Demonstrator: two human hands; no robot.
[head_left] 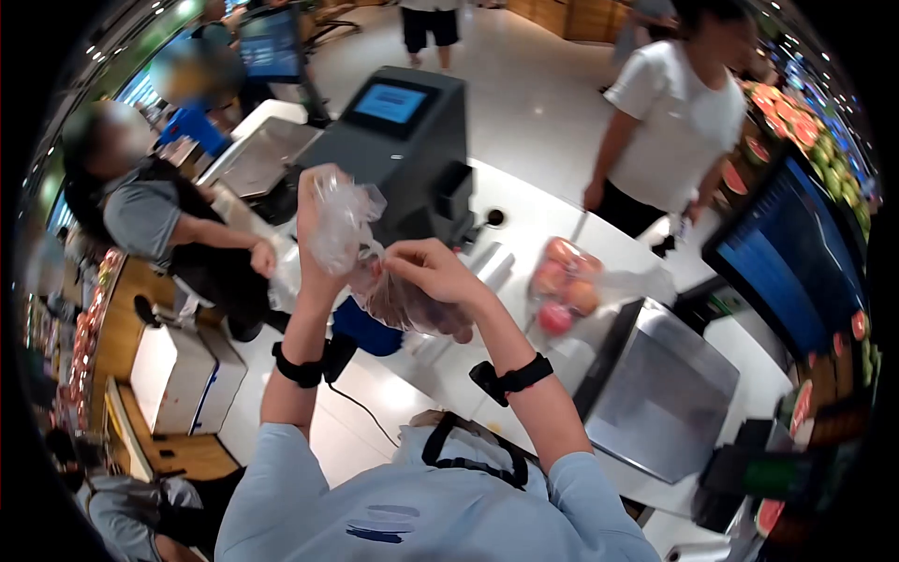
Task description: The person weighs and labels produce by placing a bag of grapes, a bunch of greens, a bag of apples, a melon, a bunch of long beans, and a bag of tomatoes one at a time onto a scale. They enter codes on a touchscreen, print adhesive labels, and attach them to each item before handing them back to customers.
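Carefully, near the machine (398,148), my left hand (314,220) is gripping the bag (401,304), my right hand (433,270) pinching its neck, probably for gathering it.

Bright indoor light, pale glare on the steel scale (667,398), fisheye-bent edges, black corners, blurred upper left

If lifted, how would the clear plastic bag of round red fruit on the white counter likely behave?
The clear plastic bag likely flops: its end lies crumpled. The round red fruit may roll inside; several pieces suggest noticeable weight.
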